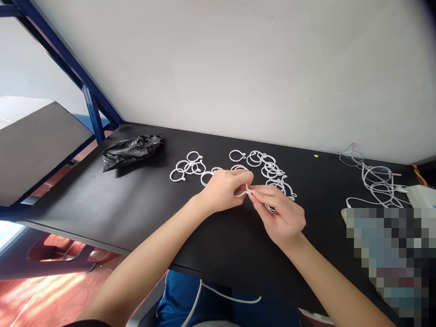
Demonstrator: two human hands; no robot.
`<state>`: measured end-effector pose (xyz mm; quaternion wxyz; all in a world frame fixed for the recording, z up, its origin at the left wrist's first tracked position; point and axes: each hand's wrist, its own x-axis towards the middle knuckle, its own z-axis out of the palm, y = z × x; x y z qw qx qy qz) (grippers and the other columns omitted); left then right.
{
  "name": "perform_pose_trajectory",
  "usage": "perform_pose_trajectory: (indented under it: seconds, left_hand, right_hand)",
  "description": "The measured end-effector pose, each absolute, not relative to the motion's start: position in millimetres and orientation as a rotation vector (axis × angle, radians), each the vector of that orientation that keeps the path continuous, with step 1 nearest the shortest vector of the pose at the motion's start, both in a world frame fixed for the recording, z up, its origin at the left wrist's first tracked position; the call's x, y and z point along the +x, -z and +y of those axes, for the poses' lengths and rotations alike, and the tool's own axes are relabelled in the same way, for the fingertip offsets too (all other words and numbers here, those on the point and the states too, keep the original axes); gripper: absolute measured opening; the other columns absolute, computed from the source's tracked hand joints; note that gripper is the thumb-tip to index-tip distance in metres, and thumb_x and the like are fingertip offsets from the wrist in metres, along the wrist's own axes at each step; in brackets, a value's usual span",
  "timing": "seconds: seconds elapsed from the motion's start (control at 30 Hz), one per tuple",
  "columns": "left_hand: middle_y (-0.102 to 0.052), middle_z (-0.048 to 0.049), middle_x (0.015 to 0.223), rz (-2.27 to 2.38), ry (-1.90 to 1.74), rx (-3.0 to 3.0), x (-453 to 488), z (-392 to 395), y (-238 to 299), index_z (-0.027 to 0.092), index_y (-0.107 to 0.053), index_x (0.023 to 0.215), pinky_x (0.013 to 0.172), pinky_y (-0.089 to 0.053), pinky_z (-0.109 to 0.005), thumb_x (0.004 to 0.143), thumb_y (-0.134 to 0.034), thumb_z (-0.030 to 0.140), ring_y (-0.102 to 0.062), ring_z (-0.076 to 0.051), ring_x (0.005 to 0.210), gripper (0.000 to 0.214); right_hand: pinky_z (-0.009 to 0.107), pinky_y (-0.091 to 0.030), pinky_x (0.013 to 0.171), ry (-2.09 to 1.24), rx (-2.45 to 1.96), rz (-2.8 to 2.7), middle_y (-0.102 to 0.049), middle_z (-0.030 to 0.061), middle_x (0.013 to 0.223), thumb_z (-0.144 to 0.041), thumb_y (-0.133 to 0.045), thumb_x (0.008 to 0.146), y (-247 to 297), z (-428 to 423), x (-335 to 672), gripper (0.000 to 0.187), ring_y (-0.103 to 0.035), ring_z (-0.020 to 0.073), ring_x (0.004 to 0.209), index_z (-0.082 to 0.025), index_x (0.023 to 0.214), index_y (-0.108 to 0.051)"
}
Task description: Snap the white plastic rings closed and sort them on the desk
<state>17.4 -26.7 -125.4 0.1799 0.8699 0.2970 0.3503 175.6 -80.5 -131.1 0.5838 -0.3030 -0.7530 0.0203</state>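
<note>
Over the middle of the black table (218,236), both hands meet on one white ring (240,194) with a small eyelet. My left hand (227,188) is closed round the ring's loop, hiding part of it. The thumb and fingers of my right hand (281,210) pinch the same ring at its eyelet end. Beyond my left hand lies a loose group of similar white rings (177,175). A denser pile of white rings (271,170) spreads behind my right hand, which covers some of them.
A crumpled black plastic bag (132,151) lies at the back left. Tangled white cables (378,181) and glasses (351,158) are at the back right, near a white box (422,195) and a pixelated object (388,254). A pale wall (238,68) borders the far edge.
</note>
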Motion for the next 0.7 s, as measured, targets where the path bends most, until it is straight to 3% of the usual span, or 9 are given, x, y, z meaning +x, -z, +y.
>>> perform_pose_trajectory:
  seconds: [0.33, 0.7]
  left_hand:
    - [-0.036, 0.0066, 0.056, 0.877, -1.206, 2.524, 20.3, -28.8, 131.2, 0.019, -0.037, 0.062, 0.048, -0.023, -0.020, 0.063, -0.040, 0.004, -0.023, -0.008, 0.050, 0.015]
    - [-0.036, 0.0062, 0.054, 0.911, -1.272, 2.564, 20.6, -27.5, 132.4, 0.019, -0.037, 0.062, 0.048, -0.022, -0.019, 0.061, -0.038, 0.005, -0.021, -0.008, 0.050, 0.014]
  right_hand:
    - [0.032, -0.063, 0.063, -0.029, -0.698, -1.761, -0.073, 0.0075, 0.090, 0.009, -0.067, 0.074, 129.6, -85.9, 171.3, 0.039, -0.072, 0.0200, 0.081, -0.017, 0.103, -0.067]
    - [0.030, -0.062, 0.057, -0.046, -0.715, -1.749, -0.073, 0.0046, 0.085, 0.005, -0.065, 0.077, 127.1, -86.3, 169.2, 0.035, -0.071, 0.0186, 0.072, -0.020, 0.102, -0.068]
